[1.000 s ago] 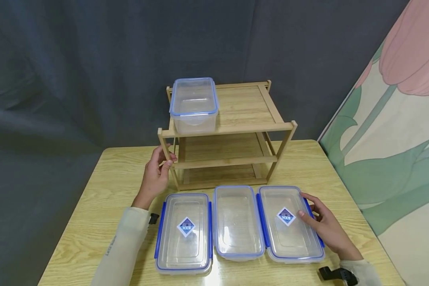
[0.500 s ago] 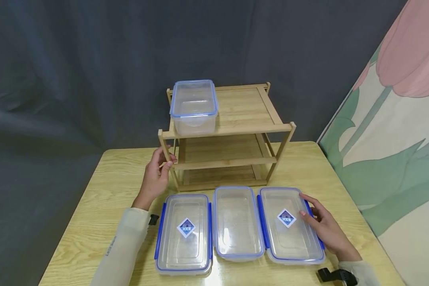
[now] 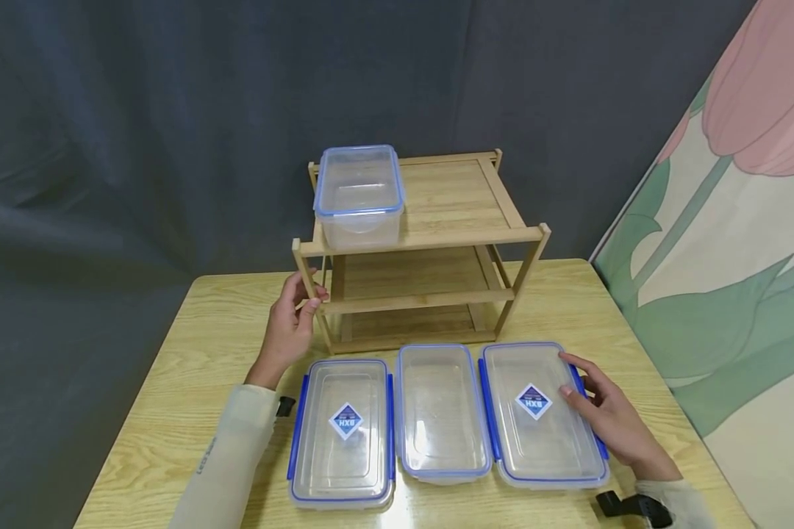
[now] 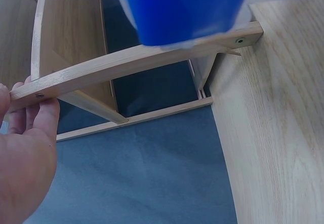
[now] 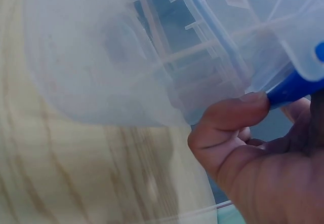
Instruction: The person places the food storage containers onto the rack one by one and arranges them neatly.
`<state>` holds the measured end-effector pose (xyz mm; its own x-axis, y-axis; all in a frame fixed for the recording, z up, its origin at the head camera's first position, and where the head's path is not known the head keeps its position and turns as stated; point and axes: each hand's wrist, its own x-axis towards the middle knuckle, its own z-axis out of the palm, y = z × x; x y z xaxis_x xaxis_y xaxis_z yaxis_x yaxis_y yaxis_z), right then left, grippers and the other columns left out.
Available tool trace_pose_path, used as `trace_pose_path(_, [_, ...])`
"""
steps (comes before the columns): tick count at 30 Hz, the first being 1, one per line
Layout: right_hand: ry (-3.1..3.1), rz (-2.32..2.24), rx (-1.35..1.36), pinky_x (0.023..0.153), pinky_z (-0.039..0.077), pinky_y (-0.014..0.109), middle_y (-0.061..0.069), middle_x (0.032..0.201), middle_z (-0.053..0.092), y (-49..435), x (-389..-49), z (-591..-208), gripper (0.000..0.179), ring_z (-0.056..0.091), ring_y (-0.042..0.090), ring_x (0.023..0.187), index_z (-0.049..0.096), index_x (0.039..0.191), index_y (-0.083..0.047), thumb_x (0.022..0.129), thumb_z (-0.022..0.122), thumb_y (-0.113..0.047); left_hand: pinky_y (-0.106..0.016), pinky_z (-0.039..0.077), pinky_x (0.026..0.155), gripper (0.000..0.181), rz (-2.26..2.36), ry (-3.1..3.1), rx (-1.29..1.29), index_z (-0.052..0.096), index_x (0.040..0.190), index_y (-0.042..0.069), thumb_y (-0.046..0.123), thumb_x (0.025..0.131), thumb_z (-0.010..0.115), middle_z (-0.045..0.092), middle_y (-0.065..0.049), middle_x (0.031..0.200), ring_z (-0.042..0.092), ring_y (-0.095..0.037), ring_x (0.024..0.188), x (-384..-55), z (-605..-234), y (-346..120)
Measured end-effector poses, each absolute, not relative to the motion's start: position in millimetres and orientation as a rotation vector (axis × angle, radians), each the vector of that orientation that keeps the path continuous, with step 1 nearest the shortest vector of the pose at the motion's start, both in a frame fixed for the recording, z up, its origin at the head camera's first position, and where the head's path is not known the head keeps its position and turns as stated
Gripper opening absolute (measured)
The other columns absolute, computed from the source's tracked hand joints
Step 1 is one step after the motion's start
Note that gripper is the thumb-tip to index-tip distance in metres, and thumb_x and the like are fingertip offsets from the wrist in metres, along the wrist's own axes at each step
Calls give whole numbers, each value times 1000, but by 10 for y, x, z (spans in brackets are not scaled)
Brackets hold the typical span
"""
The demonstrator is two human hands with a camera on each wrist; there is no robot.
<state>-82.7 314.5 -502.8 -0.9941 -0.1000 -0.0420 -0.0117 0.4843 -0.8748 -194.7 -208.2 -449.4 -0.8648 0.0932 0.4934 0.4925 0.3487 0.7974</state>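
Observation:
My left hand (image 3: 286,330) grips the front left leg of a three-tier wooden rack (image 3: 459,195). In the left wrist view, the fingers of the left hand (image 4: 28,158) curl round the leg (image 4: 126,64). My right hand (image 3: 618,426) holds the right edge of a clear food container (image 3: 542,455) with blue side latches and a diamond label. Its thumb lies on the lid, while the other fingers bend down by the latch. The right wrist view has the right hand (image 5: 263,163) at the blue latch (image 5: 296,88) of the container (image 5: 91,67).
Two more clear containers stand left of it on the wooden table (image 3: 152,382): a middle one (image 3: 442,411) and a labelled left one (image 3: 340,463). A deeper container (image 3: 360,187) sits on the rack's top left. Behind hangs a dark curtain (image 3: 238,132); a flower-patterned panel (image 3: 721,242) stands right.
The right-hand container and my right hand have shifted slightly to the right. My left hand keeps its hold on the rack leg.

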Motion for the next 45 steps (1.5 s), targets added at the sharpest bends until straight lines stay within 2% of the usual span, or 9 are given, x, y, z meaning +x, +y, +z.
trace_pose_path(10, [2615, -1597, -126, 62, 63, 38, -7, 114, 57, 3245, -820, -4969, 57, 64, 13, 87, 35, 165, -16, 111, 55, -15, -11, 55, 90, 44, -1520, -2225, -534, 45, 151, 3, 1, 108, 53, 67, -22, 117, 70, -33, 109, -1956, -4514, -2095])
trace_pose_path(23, [2639, -1572, -104, 61, 63, 37, 1, 112, 54, 3241, -836, -4801, 57, 60, 15, 86, 34, 166, -19, 112, 53, -17, -11, 54, 93, 43, -1530, -2236, -502, 45, 152, 4, 2, 109, 52, 67, -21, 117, 70, -31, 109, -1939, -4482, -2096])
trace_pose_path(33, [2601, -1668, -218, 61, 65, 39, -10, 115, 57, 3200, -826, -4667, 58, 67, 15, 86, 34, 166, -19, 111, 53, -11, -13, 55, 93, 43, -1569, -2213, -495, 47, 151, 2, -1, 108, 53, 67, -23, 118, 69, -22, 108, -1936, -4497, -2090])
trace_pose_path(41, [2599, -1699, -232, 64, 66, 38, -13, 120, 57, 3105, -826, -4485, 60, 69, 13, 89, 34, 166, -21, 110, 55, -10, -12, 55, 93, 42, -1598, -2217, -489, 48, 150, 2, 2, 108, 54, 68, -22, 120, 70, -35, 113, -1933, -4482, -2073])
trace_pose_path(45, [2569, -1747, -267, 62, 66, 39, -12, 123, 58, 3072, -833, -4395, 61, 72, 13, 89, 35, 165, -21, 109, 54, -7, -12, 54, 93, 42, -1626, -2212, -480, 48, 150, 1, 3, 109, 54, 67, -22, 122, 69, -37, 115, -1927, -4479, -2081])
